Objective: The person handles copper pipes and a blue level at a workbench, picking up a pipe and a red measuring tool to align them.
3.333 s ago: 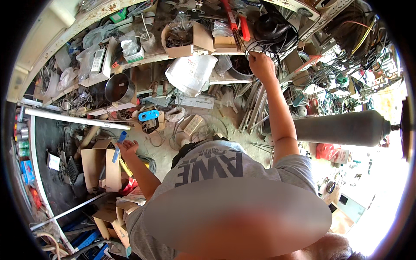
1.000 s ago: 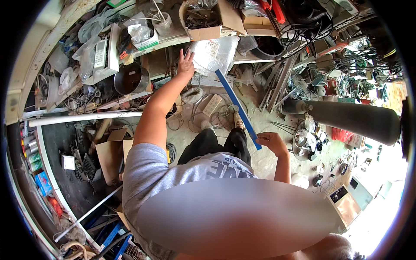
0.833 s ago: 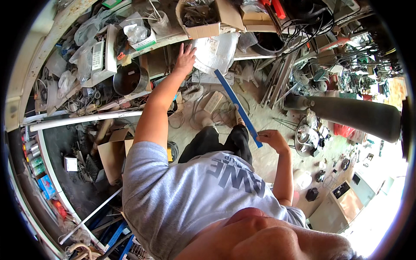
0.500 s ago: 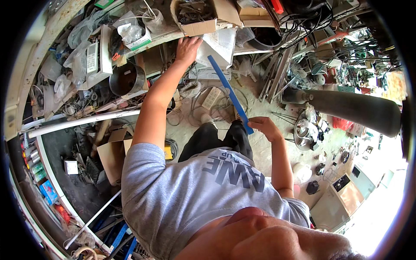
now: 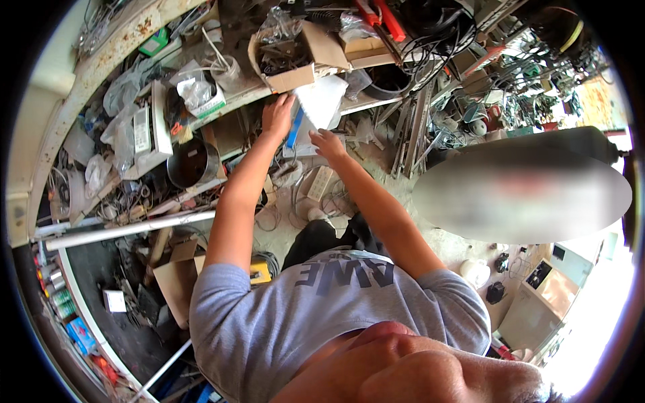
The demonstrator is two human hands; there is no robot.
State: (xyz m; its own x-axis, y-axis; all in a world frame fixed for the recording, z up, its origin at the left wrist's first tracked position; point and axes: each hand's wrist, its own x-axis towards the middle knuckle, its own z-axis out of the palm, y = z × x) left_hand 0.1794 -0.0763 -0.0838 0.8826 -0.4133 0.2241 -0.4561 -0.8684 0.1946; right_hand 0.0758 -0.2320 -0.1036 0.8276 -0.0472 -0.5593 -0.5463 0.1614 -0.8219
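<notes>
In front of the shelf, a white sheet [image 5: 324, 95], which looks like plastic or paper, hangs below a cardboard box. My left hand [image 5: 276, 119] is closed at its upper left edge, the fingertips close under the box. At the lower corner of the sheet, the bent fingers of my right hand [image 5: 328, 145] pinch it. A blue strip [image 5: 294, 129], long and flat, shows between my hands beside the sheet's left edge. Its upper part is hidden, and I cannot tell whether a hand touches it.
The cardboard box [image 5: 293, 80] holds metal parts. Left along the shelf are a round metal pot [image 5: 193, 164] and plastic bags. Red-handled cutters [image 5: 383, 19] and black cables lie at the back. Long metal bars [image 5: 418, 127] lean on the right. A power strip [image 5: 320, 183] lies on the floor.
My right hand has moved forward and left from near my legs to the sheet's corner. The blue strip has gone from a long slant before me to beside my left hand, mostly covered.
</notes>
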